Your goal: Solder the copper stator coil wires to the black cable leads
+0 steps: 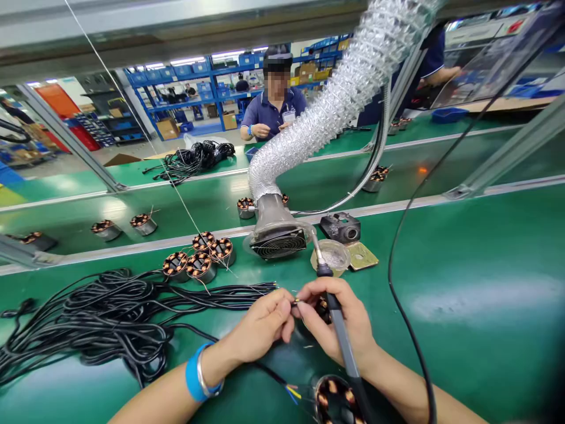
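My left hand [265, 324], with a blue band at the wrist, pinches the thin end of a black cable at the centre. Close beside it, the thumb and forefinger of my right hand [339, 312] meet at the same small wire end. A soldering iron [342, 333] with a dark handle lies across my right hand, its tip pointing up and away. Partly hidden behind the right fingers is a copper-wound stator. Another stator [338, 400] stands at the bottom edge, beside a cable end with blue, yellow and red wires [293, 393].
A bundle of black cables [115, 318] covers the left. Several stators [200, 266] stand behind it. A fume extractor [279, 238] hangs ahead, near a round dish [331, 257], a yellow sponge [364, 257] and an iron stand [341, 227]. A person [276, 109] sits across the conveyor.
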{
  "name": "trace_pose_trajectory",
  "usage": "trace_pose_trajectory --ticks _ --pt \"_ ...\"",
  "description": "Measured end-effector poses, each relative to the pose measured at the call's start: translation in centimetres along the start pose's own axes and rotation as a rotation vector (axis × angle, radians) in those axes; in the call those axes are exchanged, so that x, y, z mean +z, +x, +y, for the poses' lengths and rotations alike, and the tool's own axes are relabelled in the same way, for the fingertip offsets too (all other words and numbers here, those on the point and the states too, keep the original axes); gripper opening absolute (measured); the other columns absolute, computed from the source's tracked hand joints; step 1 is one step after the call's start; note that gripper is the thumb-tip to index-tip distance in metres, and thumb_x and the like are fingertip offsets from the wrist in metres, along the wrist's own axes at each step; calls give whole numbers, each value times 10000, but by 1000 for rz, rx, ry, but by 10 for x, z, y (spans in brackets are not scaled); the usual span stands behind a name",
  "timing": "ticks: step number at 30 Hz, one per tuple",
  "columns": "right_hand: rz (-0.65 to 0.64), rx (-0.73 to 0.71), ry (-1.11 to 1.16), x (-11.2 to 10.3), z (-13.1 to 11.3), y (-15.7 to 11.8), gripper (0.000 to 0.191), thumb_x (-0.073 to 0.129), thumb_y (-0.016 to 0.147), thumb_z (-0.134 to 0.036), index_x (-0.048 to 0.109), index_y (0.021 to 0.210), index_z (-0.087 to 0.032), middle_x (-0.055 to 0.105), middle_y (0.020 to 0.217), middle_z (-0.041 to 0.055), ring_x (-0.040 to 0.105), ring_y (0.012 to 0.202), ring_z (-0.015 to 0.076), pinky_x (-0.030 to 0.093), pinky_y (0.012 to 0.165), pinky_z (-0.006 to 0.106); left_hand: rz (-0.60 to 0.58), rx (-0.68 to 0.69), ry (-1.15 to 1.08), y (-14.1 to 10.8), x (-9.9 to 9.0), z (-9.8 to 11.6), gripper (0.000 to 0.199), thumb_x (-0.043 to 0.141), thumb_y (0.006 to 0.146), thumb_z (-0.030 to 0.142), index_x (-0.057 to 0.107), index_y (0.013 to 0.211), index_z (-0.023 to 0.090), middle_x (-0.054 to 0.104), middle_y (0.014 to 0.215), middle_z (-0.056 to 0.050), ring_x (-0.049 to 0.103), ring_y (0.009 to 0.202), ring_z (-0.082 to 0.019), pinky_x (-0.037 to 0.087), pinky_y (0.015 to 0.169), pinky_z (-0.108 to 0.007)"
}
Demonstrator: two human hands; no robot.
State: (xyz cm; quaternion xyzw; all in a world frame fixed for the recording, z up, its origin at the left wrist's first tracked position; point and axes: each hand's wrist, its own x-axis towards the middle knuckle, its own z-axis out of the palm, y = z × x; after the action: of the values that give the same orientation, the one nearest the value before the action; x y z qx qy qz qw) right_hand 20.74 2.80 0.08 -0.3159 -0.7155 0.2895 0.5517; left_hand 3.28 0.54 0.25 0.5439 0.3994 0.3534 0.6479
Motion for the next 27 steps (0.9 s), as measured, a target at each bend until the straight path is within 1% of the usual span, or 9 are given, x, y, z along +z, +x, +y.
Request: trace_pose_trajectory --ticks 2,4,7,9,12,17,19,22,27 --pt "6 16 -28 2 2 -1 254 625 840 -127 520 1041 -241 637 826 -22 628 597 92 553 578 207 26 3 31 2 2 1 434 392 958 603 483 900 182 526 618 44 315 459 -71 245 473 -210" --pt "7 -3 -62 4 3 -3 267 628 833 -114 514 1044 -233 639 808 -20 631 605 101 556 588 218 110 19 92 3 5 1 422 390 968 581 491 882 180 547 668 26 371 507 -80 275 495 -212" --pt "-2 -125 -138 10 1 -7 268 616 816 -70 527 1018 -223 656 803 0 646 668 136 568 641 265 299 53 178 5 8 0 422 391 985 532 497 785 176 529 692 17 415 596 -99 313 554 -223" --pt "-13 -236 -167 13 -1 -8 273 586 807 -34 538 1005 -215 669 809 17 656 722 158 571 674 290 371 64 207 6 8 -1 420 399 986 516 499 762 175 514 700 18 420 625 -107 328 587 -232" --pt "-35 -290 -163 12 -2 -8 286 585 794 -38 547 1020 -210 677 820 29 655 741 173 571 670 306 364 54 221 4 7 -1 420 373 992 516 505 780 179 451 642 39 397 604 -113 329 594 -243" --pt "49 -3 -78 11 2 -7 315 655 812 -145 518 1086 -221 669 889 32 667 684 145 594 626 272 296 51 314 -3 9 1 398 343 1009 489 440 758 195 412 636 49 344 585 -112 287 570 -253" --pt "63 35 -66 13 2 -7 289 646 831 -140 511 1070 -231 671 860 12 671 650 127 596 609 241 280 61 332 -3 11 -1 398 336 1015 473 404 734 200 412 630 48 346 587 -112 287 577 -256" --pt "67 -29 -129 17 1 -7 250 630 835 -121 521 1028 -236 659 814 -8 662 608 113 586 585 218 287 55 266 -3 13 -6 401 335 1016 474 400 732 199 399 635 49 340 599 -112 294 584 -253" --pt "61 -215 -240 17 5 -13 303 630 809 -77 526 1051 -226 681 854 25 684 684 148 590 632 261 277 55 217 -1 10 -7 362 375 1002 486 437 799 192 410 722 38 349 672 -117 318 621 -243"
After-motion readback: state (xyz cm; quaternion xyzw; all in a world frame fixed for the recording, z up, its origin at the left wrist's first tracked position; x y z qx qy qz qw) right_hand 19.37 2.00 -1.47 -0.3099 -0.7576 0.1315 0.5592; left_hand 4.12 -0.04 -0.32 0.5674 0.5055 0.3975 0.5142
